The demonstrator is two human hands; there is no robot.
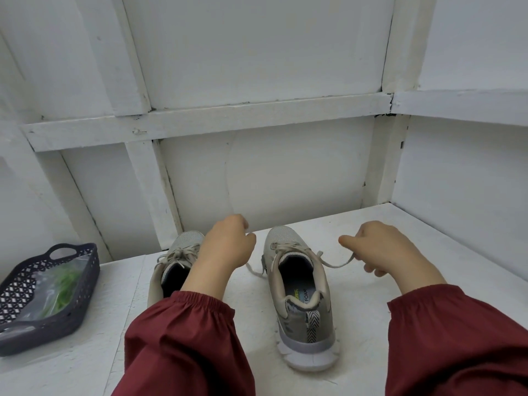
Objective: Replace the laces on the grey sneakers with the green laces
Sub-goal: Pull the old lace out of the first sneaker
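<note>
**Right sneaker lies between the hands**

On the desk (428,252), the right sneaker (303,318) points toe-first at the far edge; green laces (61,284) sit in the basket (57,330) at the left edge; the right hand (383,250) pinches the old lace (334,264); the left hand (228,244) is curled, and I cannot tell whether it holds anything.

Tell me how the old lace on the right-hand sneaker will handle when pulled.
Probably floppy: the lace sags between the sneaker and the right hand pinching it. Likely light: its loose end lies limp on the table. Being flat, it may snag coming out.
</note>
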